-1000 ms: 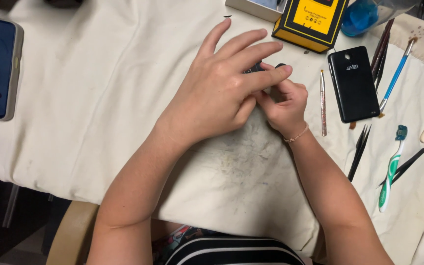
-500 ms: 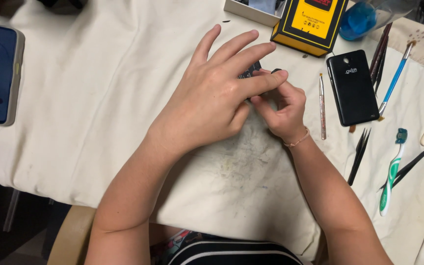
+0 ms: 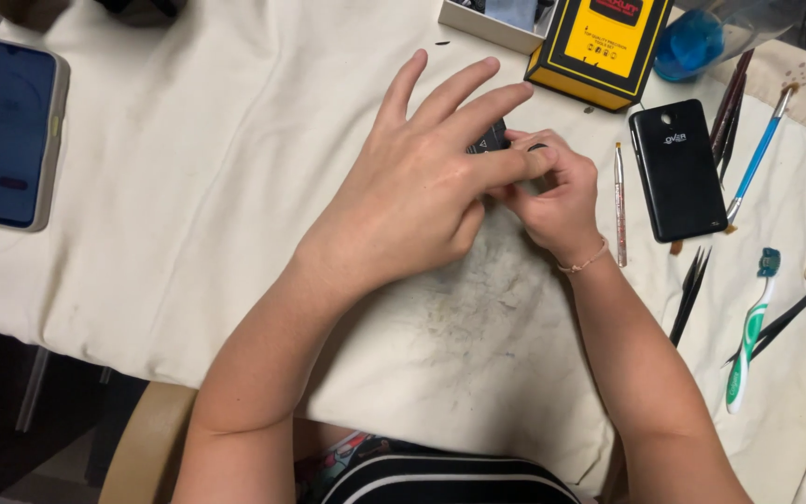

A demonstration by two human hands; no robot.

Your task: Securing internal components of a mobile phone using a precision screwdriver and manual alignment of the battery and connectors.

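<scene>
Both hands on small dark part (image 3: 489, 142): left hand (image 3: 422, 187) fingers spread; right hand (image 3: 557, 191) curled, pinching it.

Left hand (image 3: 412, 196) fingers splayed, overlapping curled right hand (image 3: 552, 196).

a small phone-repair bench, likely at home: a stained cream cloth (image 3: 235, 187) covers the table, with a black phone back cover (image 3: 678, 173), tweezers (image 3: 689, 294), a toothbrush (image 3: 750, 331), a thin brush (image 3: 757, 154) and a yellow tool kit box (image 3: 604, 47) laid out.
</scene>
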